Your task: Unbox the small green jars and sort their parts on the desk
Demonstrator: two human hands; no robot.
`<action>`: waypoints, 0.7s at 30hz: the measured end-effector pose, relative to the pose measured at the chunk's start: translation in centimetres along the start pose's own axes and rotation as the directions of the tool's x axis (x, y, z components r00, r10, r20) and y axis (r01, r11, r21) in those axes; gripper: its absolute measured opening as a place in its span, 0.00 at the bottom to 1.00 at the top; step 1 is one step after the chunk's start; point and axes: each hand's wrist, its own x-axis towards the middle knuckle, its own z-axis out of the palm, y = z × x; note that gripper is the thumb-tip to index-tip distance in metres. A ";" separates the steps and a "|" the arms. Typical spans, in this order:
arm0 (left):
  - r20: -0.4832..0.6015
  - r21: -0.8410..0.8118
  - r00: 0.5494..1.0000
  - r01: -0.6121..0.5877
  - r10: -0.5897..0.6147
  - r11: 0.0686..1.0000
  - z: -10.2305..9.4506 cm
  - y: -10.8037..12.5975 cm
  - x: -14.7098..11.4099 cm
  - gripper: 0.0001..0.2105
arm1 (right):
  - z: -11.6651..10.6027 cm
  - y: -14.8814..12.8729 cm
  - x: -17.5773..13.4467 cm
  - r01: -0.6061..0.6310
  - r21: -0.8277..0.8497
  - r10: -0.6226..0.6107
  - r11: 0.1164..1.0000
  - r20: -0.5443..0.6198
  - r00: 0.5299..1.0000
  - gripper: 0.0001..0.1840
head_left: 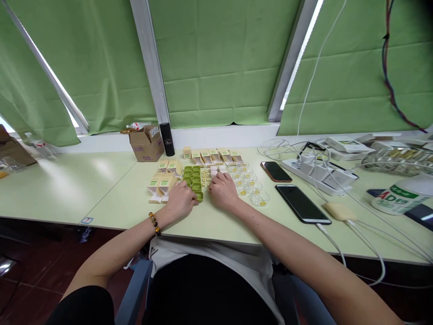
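Two rows of small green boxes (192,174) stand in the middle of the table. My left hand (181,198) is closed at their near end, its fingertips on the nearest green box (199,196). Small yellowish pieces (204,175) lie in rows just right of the boxes. My right hand (223,189) rests beside these pieces with its fingers curled together; what they hold, if anything, is hidden. Pale pinkish items (214,169) show just beyond it. Clear plastic cups (260,198) with yellow bits inside are grouped to its right. Folded cream cards (154,189) stand left of the boxes.
More cream cards (216,157) line the back. A cardboard box (146,145) and a black cylinder (167,140) stand at the rear left. Two phones (301,203), a power strip (318,175) with tangled cables and a white bottle (402,195) occupy the right side.
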 end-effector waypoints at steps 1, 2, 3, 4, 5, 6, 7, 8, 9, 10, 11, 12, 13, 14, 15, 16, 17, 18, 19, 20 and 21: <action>0.001 -0.003 1.000 0.003 -0.003 1.000 0.0 0.0 0.0 0.10 | -0.1 0.0 0.0 0.000 0.003 0.000 1.000 -0.004 1.000 0.10; -0.001 -0.007 1.000 0.004 -0.004 1.000 0.1 -0.1 0.0 0.10 | -0.2 -0.1 0.0 0.000 0.008 0.000 1.000 -0.013 1.000 0.09; -0.004 -0.012 1.000 0.004 -0.004 1.000 0.2 -0.1 0.1 0.09 | -0.4 -0.1 0.0 -0.002 0.014 0.003 1.000 -0.026 1.000 0.08; -0.009 -0.018 1.000 0.006 -0.006 1.000 0.4 -0.2 0.1 0.09 | -0.6 0.0 0.0 -0.005 0.022 0.006 1.000 -0.043 0.999 0.08; -0.014 -0.026 1.000 0.009 -0.009 1.000 0.5 -0.3 0.1 0.09 | -0.8 0.1 0.0 -0.010 0.031 0.012 0.999 -0.064 0.998 0.08; -0.021 -0.035 1.000 0.014 -0.015 0.999 0.6 -0.4 0.1 0.08 | -1.0 0.3 0.0 -0.017 0.040 0.021 0.999 -0.090 0.996 0.08; -0.028 -0.045 0.999 0.020 -0.021 0.999 0.7 -0.5 0.1 0.08 | -1.2 0.5 0.0 -0.026 0.048 0.032 0.998 -0.117 0.993 0.08; -0.034 -0.055 0.999 0.024 -0.026 0.998 0.8 -0.6 0.1 0.07 | -1.5 0.7 0.1 -0.037 0.056 0.045 0.998 -0.146 0.988 0.09; -0.040 -0.064 0.999 0.027 -0.029 0.998 0.8 -0.6 0.1 0.07 | -1.7 1.0 0.1 -0.050 0.062 0.060 0.997 -0.174 0.983 0.10; -0.044 -0.071 0.999 0.028 -0.032 0.997 0.9 -0.6 0.1 0.07 | -1.8 1.3 0.1 -0.062 0.070 0.075 0.996 -0.199 0.977 0.11; -0.047 -0.078 0.998 0.030 -0.034 0.997 0.9 -0.6 0.0 0.06 | -1.9 1.5 0.0 -0.074 0.078 0.089 0.994 -0.218 0.972 0.11; -0.050 -0.086 0.998 0.033 -0.037 0.996 0.9 -0.7 0.0 0.06 | -1.9 1.7 0.0 -0.083 0.087 0.102 0.993 -0.231 0.968 0.11; -0.053 -0.095 0.998 0.036 -0.042 0.995 0.9 -0.7 0.0 0.06 | -1.9 1.9 0.0 -0.087 0.096 0.108 0.992 -0.240 0.965 0.12; -0.058 -0.106 0.997 0.040 -0.047 0.994 0.8 -0.7 0.0 0.05 | -1.8 2.0 -0.1 -0.086 0.102 0.108 0.991 -0.243 0.964 0.11; -0.062 -0.116 0.997 0.042 -0.049 0.992 0.8 -0.7 -0.1 0.05 | -1.7 2.0 -0.1 -0.080 0.105 0.103 0.991 -0.244 0.964 0.11; -0.068 -0.122 0.996 0.041 -0.049 0.992 0.6 -0.7 -0.1 0.04 | -1.5 2.0 -0.2 -0.071 0.105 0.095 0.992 -0.245 0.965 0.11; -0.074 -0.126 0.996 0.038 -0.048 0.991 0.4 -0.8 0.0 0.04 | -1.4 1.9 -0.2 -0.062 0.102 0.085 0.993 -0.244 0.966 0.10; -0.084 -0.127 0.995 0.037 -0.048 0.991 0.1 -0.9 0.1 0.04 | -1.3 1.8 -0.2 -0.051 0.100 0.074 0.994 -0.245 0.967 0.10; -0.096 -0.129 0.994 0.037 -0.050 0.991 -0.3 -1.1 0.3 0.05 | -1.3 1.6 -0.2 -0.041 0.098 0.064 0.994 -0.247 0.967 0.09; -0.111 -0.132 0.992 0.040 -0.055 0.991 -0.8 -1.4 0.5 0.06 | -1.3 1.5 -0.2 -0.035 0.099 0.059 0.994 -0.254 0.965 0.08; -0.133 -0.137 0.989 0.048 -0.066 0.989 -1.4 -1.7 0.9 0.08 | -1.4 1.3 -0.2 -0.029 0.102 0.055 0.994 -0.264 0.963 0.08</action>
